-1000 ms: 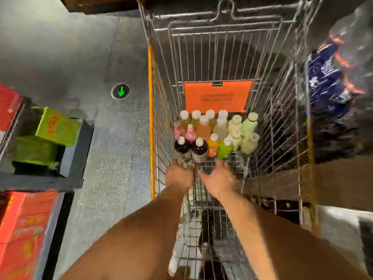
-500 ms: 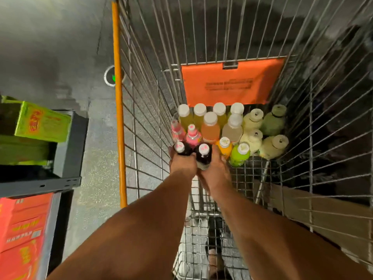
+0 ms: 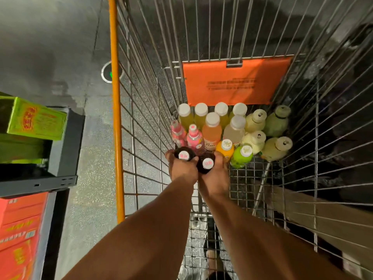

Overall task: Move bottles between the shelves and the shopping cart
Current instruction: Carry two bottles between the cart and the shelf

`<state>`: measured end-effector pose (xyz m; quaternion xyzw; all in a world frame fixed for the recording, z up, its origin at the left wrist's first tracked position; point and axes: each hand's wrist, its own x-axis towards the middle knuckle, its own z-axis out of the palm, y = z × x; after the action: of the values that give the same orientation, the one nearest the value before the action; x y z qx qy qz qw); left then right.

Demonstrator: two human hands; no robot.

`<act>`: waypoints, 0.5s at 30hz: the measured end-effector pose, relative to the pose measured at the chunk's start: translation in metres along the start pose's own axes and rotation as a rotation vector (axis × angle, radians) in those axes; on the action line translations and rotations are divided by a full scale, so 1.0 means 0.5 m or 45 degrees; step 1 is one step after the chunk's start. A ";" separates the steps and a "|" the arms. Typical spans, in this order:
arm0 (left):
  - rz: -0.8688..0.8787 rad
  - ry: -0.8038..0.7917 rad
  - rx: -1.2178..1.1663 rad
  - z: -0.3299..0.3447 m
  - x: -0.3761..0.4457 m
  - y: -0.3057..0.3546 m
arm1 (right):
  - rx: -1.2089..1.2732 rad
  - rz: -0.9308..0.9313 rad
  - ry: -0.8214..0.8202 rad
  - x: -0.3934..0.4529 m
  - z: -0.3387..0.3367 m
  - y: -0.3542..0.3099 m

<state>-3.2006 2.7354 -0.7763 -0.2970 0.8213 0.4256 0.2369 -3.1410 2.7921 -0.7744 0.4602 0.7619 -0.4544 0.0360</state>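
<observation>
Far left, outside the cart: green carton point(image 3: 36, 120) on a grey shelf point(image 3: 60, 158), orange cartons point(image 3: 18, 235) stacked below, bare grey floor between shelf and cart. Orange side rail point(image 3: 116, 118) of the shopping cart point(image 3: 141, 98) running near to far.

Inside, at the cart's far end: left hand point(image 3: 181, 168) curled round the left dark bottle point(image 3: 184, 155), fingers closed on its shoulder just under the white cap. Touching it on the right, right hand point(image 3: 215, 176) wrapped the same way round the right dark bottle point(image 3: 207, 163). Both bottles upright, long axis straight toward the camera, caps above the knuckles, so a lift straight up along that axis looks like the way out.

Just beyond the knuckles: two pink bottles point(image 3: 193, 137), then an orange bottle point(image 3: 225, 147) and a green bottle point(image 3: 242, 155) close against the right hand. Further right, pale bottles point(image 3: 255, 121) leaning toward the corner. Behind all, orange flap point(image 3: 236, 81).

Wire floor bare on the near right; wire walls rise high on both sides. Tight neighbours, so risk of tipping them, probably.
</observation>
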 end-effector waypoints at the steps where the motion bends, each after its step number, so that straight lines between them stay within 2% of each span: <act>1: 0.029 0.007 0.005 -0.001 0.000 -0.003 | -0.023 0.029 0.002 -0.004 -0.004 0.002; 6: 0.093 -0.078 0.212 -0.010 -0.021 -0.008 | -0.078 0.151 -0.100 -0.022 -0.024 0.023; 9: 0.165 -0.145 0.259 -0.011 -0.031 -0.008 | -0.044 0.197 -0.066 -0.042 -0.037 0.036; 12: 0.222 -0.266 0.235 0.003 -0.022 -0.012 | -0.102 0.180 -0.015 -0.056 -0.034 0.061; 15: 0.184 -0.322 0.103 0.020 -0.020 -0.019 | -0.022 0.224 0.002 -0.051 -0.029 0.079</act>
<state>-3.1857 2.7420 -0.7804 -0.1713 0.8206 0.4421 0.3190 -3.0921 2.7920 -0.7801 0.5254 0.7224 -0.4425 0.0792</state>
